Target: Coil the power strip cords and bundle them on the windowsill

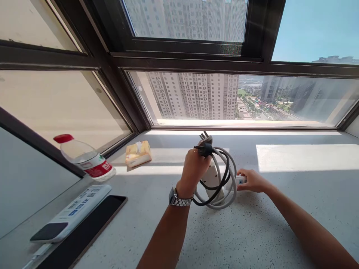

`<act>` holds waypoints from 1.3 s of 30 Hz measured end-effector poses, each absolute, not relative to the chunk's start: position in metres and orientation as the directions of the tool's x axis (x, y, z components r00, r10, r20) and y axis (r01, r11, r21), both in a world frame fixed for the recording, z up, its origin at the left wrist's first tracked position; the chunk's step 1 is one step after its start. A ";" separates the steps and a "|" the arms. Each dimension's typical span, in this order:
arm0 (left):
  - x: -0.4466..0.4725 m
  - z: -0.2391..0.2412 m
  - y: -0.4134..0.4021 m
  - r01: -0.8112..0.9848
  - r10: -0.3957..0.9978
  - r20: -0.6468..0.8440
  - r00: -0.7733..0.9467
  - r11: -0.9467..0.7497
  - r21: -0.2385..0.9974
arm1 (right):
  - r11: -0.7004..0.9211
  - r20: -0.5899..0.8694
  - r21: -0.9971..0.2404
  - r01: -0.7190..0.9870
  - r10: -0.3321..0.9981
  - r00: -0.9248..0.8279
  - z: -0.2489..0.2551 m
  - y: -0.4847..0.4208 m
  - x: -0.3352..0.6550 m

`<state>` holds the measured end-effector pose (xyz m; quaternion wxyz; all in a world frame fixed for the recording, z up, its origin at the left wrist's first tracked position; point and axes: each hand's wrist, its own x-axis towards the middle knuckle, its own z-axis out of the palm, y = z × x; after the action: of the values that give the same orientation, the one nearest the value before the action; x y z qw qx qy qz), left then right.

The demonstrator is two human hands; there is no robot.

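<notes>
My left hand (194, 164), with a watch (174, 198) on its wrist, is closed around the plug ends of two coiled cables. A black plug (206, 149) and a grey plug (206, 139) stick out above the fist, prongs pointing up and left. Loops of black cable (215, 196) and grey cable (233, 190) hang to the right of the hand. Behind them a white power strip (212, 177) is partly covered by the loops. My right hand (254, 181) pinches a small white block (240, 180) beside the loops; whether it joins the strip is hidden.
On the left of the speckled white sill (134, 231) a red-capped bottle (95, 164) leans by the window frame. Nearby are a yellow tissue pack (138, 153), a white power bank (75, 209) with a cable, and a dark tablet or phone (92, 228). Window panes rise behind.
</notes>
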<state>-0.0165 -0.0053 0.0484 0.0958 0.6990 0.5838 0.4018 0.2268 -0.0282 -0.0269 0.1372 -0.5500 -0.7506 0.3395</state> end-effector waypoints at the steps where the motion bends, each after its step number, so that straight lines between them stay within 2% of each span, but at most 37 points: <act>1: -0.019 0.051 -0.005 0.796 0.902 0.432 -0.018 -0.249 0.551 | 0.178 -0.145 -0.690 0.702 0.916 -0.374 -0.029 -0.028 0.226; 5: -0.023 0.054 0.007 0.894 0.947 0.319 -0.046 -0.104 0.436 | 0.177 -0.075 -0.746 0.642 0.935 -0.345 -0.044 -0.026 0.220; 9: -0.021 0.036 0.037 0.896 0.995 0.096 0.022 -0.063 0.439 | 0.134 0.034 -0.781 0.610 0.984 -0.173 -0.063 -0.023 0.211; 14: -0.019 -0.002 0.067 0.920 0.995 -0.082 0.051 -0.015 0.392 | 0.180 0.245 -0.776 0.604 0.969 0.026 -0.078 -0.022 0.202; 17: -0.020 -0.017 0.073 0.935 0.987 -0.144 0.065 -0.010 0.354 | 0.301 0.447 -0.659 0.690 0.894 0.036 -0.081 -0.029 0.197; 20: -0.020 -0.021 0.073 0.949 0.984 -0.164 0.066 -0.011 0.315 | 0.499 0.626 -0.431 0.752 0.765 -0.149 -0.082 -0.043 0.186; 23: -0.019 -0.020 0.073 0.951 0.976 -0.197 0.088 -0.023 0.309 | 0.667 0.627 -0.225 0.710 0.657 -0.419 -0.083 -0.058 0.169; 26: -0.025 -0.015 0.074 0.939 0.966 -0.218 0.136 -0.056 0.340 | 0.698 0.538 -0.149 0.701 0.652 -0.535 -0.082 -0.065 0.157; 31: -0.051 -0.006 0.058 0.900 0.972 -0.145 0.184 -0.108 0.421 | 0.642 0.458 -0.168 0.748 0.723 -0.517 -0.083 -0.060 0.155; 33: -0.059 -0.009 0.037 0.856 0.975 -0.013 0.221 -0.188 0.481 | 0.648 0.456 -0.170 0.742 0.719 -0.524 -0.084 -0.057 0.156; 35: -0.061 -0.017 0.008 0.761 0.929 0.186 0.322 -0.370 0.534 | 0.662 0.480 -0.179 0.728 0.705 -0.522 -0.086 -0.054 0.158; 37: -0.056 -0.027 -0.023 0.708 0.840 0.312 0.444 -0.542 0.452 | 0.693 0.538 -0.202 0.692 0.669 -0.513 -0.087 -0.053 0.162; 39: -0.044 -0.035 -0.049 0.713 0.784 0.344 0.516 -0.616 0.334 | 0.744 0.615 -0.229 0.628 0.611 -0.498 -0.088 -0.054 0.171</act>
<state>-0.0445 -0.0487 -0.0348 0.0753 0.8673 0.4317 0.2360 0.1714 -0.0542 -0.0879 0.3505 -0.3578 -0.8654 -0.0123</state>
